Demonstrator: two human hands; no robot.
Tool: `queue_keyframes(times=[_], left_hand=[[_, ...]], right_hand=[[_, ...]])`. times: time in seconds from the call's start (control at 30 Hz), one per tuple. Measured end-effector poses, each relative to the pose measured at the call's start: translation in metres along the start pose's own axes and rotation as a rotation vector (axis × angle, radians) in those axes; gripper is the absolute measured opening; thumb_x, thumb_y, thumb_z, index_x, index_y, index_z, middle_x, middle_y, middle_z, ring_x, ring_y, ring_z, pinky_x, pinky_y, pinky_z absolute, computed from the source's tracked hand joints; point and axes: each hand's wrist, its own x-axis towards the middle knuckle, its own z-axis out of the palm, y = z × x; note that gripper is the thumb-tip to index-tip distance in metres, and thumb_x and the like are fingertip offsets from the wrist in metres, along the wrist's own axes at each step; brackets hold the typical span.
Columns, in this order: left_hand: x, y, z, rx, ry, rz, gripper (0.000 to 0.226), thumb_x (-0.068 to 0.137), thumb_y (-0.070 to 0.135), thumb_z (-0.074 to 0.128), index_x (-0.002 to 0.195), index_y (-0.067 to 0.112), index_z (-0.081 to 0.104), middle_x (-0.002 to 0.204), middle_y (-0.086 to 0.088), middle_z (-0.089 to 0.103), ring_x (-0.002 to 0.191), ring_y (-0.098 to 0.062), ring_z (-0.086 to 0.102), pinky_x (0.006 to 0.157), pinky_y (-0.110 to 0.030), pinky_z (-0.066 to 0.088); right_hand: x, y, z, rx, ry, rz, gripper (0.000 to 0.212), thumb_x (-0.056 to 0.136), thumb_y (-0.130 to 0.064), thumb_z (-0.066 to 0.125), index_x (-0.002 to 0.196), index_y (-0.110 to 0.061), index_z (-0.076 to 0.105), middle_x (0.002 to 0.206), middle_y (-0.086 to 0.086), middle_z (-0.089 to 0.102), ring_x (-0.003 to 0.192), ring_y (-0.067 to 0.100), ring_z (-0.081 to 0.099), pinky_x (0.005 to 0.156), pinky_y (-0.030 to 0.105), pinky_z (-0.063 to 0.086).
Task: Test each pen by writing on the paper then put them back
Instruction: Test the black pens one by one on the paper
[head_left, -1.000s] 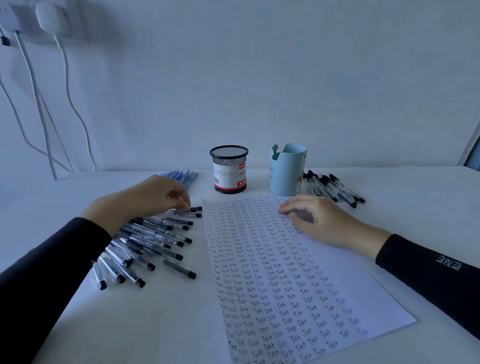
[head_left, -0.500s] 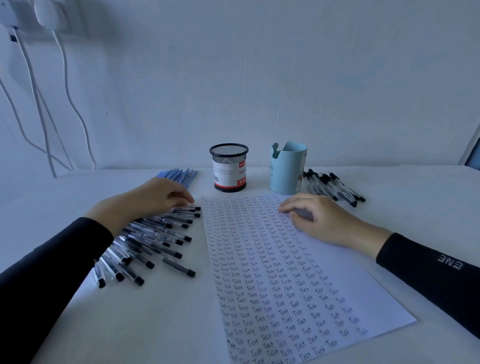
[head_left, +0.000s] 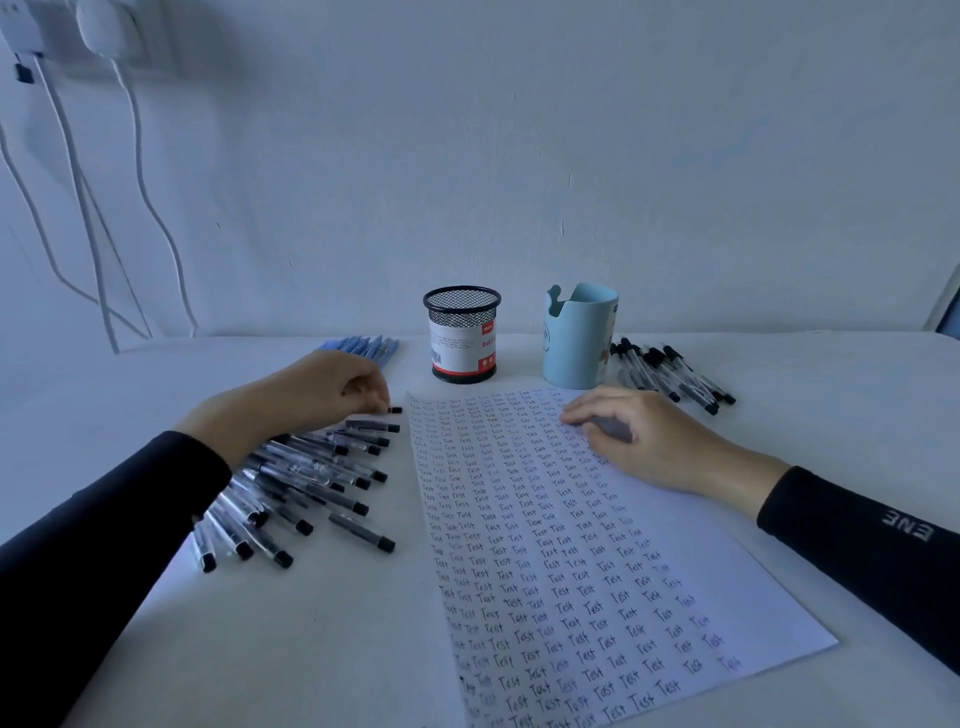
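Left hand (head_left: 322, 395) was parked at the far end of the pile of pens (head_left: 311, 483) on the left side of the desk (head_left: 260, 649), knuckles up, fingers curled down onto the farthest pen (head_left: 396, 410). Only that pen's black cap showed, poking out just past the fingertips and pointing at the edge of the paper (head_left: 545, 545), so the pen sat right under the grip, not beside it. The thumb was hidden, so honestly I couldn't tell if the grip had actually closed on the pen or the fingers were just touching it. The rest of the pile fanned out toward the near edge of the desk, caps mostly aimed at the paper, partly under the black sleeve.

Right hand (head_left: 660, 441) lay palm down near the paper's far right corner, fingers loose and a bit bent, fingertips on the sheet, nothing in that grip. The paper was crammed with rows of "Test" top to bottom.

Behind the paper stood a black mesh cup (head_left: 461, 335) with a red and white label, and a light blue cup (head_left: 579, 338) near it, not touching. A second bunch of black-capped pens (head_left: 670, 374) lay right of the blue cup, and some blue pens (head_left: 363, 344) peeked out behind the left hand. White cables (head_left: 78, 208) hung down the wall at far left.
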Motion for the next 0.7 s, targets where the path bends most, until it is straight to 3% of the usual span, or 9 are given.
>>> queue_keyframes(times=[0.07,0.13,0.2,0.3,0.4,0.5,0.6,0.7], left_hand=[[0.001,0.007,-0.002,-0.1,0.209,0.013,0.008,0.086,0.015,0.072,0.084,0.022,0.069,0.085,0.003,0.072,0.079,-0.011,0.066,0.073,-0.019,0.051],[-0.001,0.027,0.0,-0.235,0.373,0.108,0.017,0.084,0.01,0.074,0.08,0.025,0.066,0.081,0.002,0.072,0.073,-0.007,0.066,0.069,-0.016,0.051],[-0.006,0.056,0.014,-0.232,0.326,0.264,0.016,0.083,0.01,0.074,0.083,0.025,0.068,0.082,0.011,0.07,0.077,0.004,0.065,0.071,-0.007,0.047],[-0.011,0.087,0.05,-0.157,0.189,0.479,0.008,0.086,0.014,0.072,0.094,0.015,0.073,0.088,0.008,0.071,0.084,-0.003,0.065,0.076,-0.016,0.053],[-0.014,0.094,0.069,-0.065,0.119,0.626,0.016,0.094,0.02,0.062,0.108,0.017,0.071,0.109,0.005,0.068,0.097,-0.003,0.061,0.087,-0.018,0.048],[-0.015,0.089,0.072,-0.074,0.137,0.616,0.026,0.098,0.025,0.055,0.122,0.021,0.064,0.125,0.007,0.061,0.11,-0.002,0.057,0.096,-0.017,0.044],[-0.013,0.082,0.067,-0.08,0.221,0.497,0.028,0.096,0.028,0.056,0.123,0.02,0.063,0.12,0.008,0.062,0.099,-0.006,0.061,0.086,-0.02,0.052],[-0.013,0.078,0.063,-0.084,0.24,0.418,0.028,0.095,0.024,0.059,0.121,0.016,0.064,0.12,0.008,0.058,0.094,-0.008,0.061,0.08,-0.003,0.044]], right_hand=[[0.0,0.0,0.0,0.0,0.0,-0.001,0.026,0.095,-0.01,0.057,0.117,-0.018,0.07,0.115,-0.013,0.064,0.11,-0.004,0.057,0.099,0.009,0.04],[0.0,0.0,0.0,0.0,0.004,0.001,0.026,0.095,-0.011,0.057,0.116,-0.019,0.07,0.115,-0.014,0.065,0.111,-0.003,0.058,0.1,0.012,0.041],[0.0,0.001,0.0,0.005,0.002,0.023,0.026,0.095,-0.011,0.057,0.116,-0.02,0.07,0.116,-0.013,0.065,0.112,-0.001,0.058,0.102,0.016,0.043],[0.0,0.0,-0.001,0.038,-0.012,0.065,0.026,0.096,-0.01,0.057,0.117,-0.018,0.069,0.119,-0.01,0.064,0.112,0.0,0.059,0.103,0.021,0.045],[0.0,-0.004,-0.002,-0.057,0.002,0.047,0.031,0.1,-0.021,0.053,0.129,-0.017,0.062,0.126,-0.007,0.062,0.115,0.002,0.056,0.105,0.027,0.044],[-0.004,-0.016,-0.004,-0.077,-0.009,-0.015,0.046,0.098,-0.048,0.044,0.123,-0.018,0.067,0.124,-0.008,0.064,0.115,0.003,0.057,0.103,0.03,0.044],[-0.007,-0.029,0.001,-0.213,-0.03,-0.051,0.061,0.081,-0.074,0.047,0.112,-0.027,0.072,0.113,-0.018,0.061,0.109,-0.002,0.052,0.1,0.027,0.036],[-0.004,-0.031,0.006,-0.222,0.027,-0.109,0.043,0.081,-0.061,0.06,0.102,-0.027,0.076,0.107,-0.014,0.064,0.102,0.002,0.056,0.095,0.03,0.042]])
